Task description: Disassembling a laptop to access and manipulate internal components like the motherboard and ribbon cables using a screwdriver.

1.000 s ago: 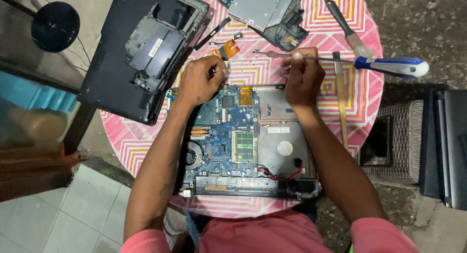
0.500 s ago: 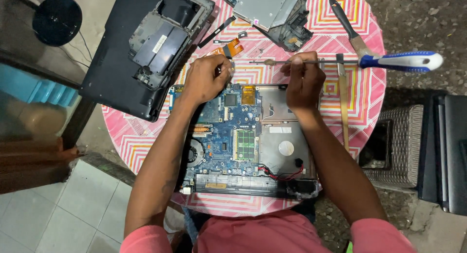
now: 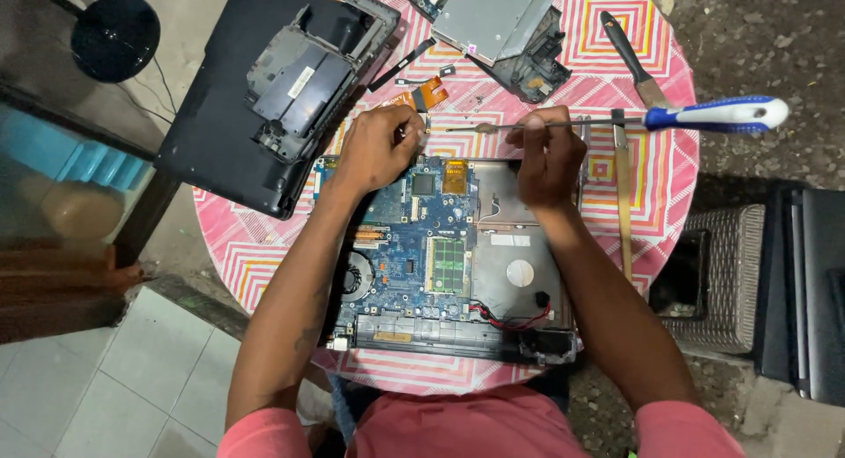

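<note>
both hands rest curled at the far edge of the open laptop on the round table, left hand fingers bunched together on the board's top edge, right hand closed beside the screwdriver.

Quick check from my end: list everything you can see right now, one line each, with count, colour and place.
open laptop base: one, blue board in grey frame, centre of table
table: one, round, pink zigzag cloth
laptop lid part: one, black, upper left
drive unit: one, silver-grey, top centre
screwdriver: one, blue and white handle, long shaft, upper right
dark-handled tool: one, black, above screwdriver
orange ribbon cable: one, beside left hand
wicker basket: one, grey, right of table
left hand: on the base's top edge
right hand: on the top edge, by the screwdriver shaft
</note>
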